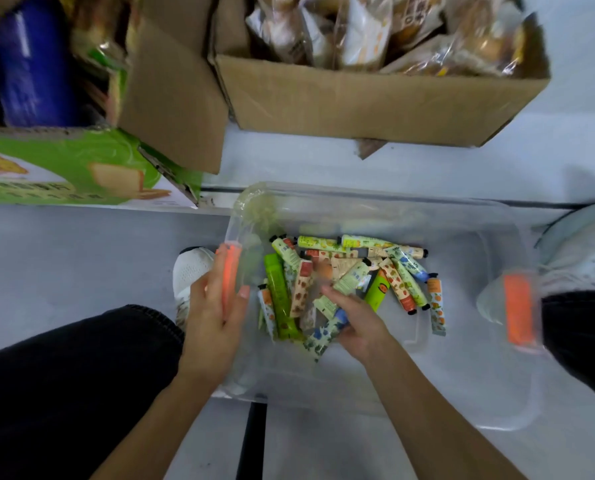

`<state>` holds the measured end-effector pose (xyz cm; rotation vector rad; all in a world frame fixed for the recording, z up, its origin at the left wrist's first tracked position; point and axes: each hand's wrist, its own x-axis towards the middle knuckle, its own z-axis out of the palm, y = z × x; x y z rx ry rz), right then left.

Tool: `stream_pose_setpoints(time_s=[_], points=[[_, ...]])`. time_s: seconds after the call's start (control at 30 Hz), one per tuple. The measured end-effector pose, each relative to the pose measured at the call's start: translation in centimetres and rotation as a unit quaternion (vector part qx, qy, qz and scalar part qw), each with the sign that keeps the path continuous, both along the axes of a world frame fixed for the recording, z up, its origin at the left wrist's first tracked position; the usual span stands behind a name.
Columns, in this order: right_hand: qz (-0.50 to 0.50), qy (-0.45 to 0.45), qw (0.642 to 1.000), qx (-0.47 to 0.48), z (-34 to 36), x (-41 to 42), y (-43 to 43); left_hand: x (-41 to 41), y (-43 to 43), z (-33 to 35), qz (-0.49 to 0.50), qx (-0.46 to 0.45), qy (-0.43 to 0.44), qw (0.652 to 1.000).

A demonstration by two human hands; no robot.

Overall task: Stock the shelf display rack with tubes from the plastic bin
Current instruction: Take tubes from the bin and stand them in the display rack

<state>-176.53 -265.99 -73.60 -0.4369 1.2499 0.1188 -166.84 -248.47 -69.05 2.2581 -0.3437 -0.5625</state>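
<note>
Fingers of your left hand lay straight and close together along the orange clip handle at the left end of the clear plastic storage bin, with the thumb set apart over the rim. Your right hand was down inside the bin, its fingers curled round some of the small printed squeeze tubes with black caps. One of those was pale green and one blue-flowered, but motion blur hid how many you gripped. The other tubes lay in a loose criss-cross heap on the bin's floor, just ahead of that hand. Their fruit and leaf patterns showed, yet the lettering on them was too small and smeared to read. The matching orange clip on the right end was badly blurred. Your left hand covered part of a white mesh shoe on the pale grey floor, and your black trouser legs ran out of view at both sides. Beyond the bin stood a brown cardboard box of clear-bagged baked goods, cut off at the top, its bag print illegible. To the left, a green carton showed a picture of toast above dark characters that could not be made out, and a glossy blue cylinder stood behind it.
</note>
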Motion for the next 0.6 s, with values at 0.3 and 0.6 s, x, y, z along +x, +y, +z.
stream_pose_setpoints(time_s=[0.3, 0.6], points=[[0.017, -0.044, 0.999, -0.005, 6.2, -0.1, -0.3, 0.3, -1.7, 4.7, -0.003, 0.030, -0.044, 0.999], [0.145, -0.242, 0.957, -0.062, 14.9, 1.8, -1.7, 1.9, -7.3, 12.0, 0.025, -0.185, 0.349, 0.918]])
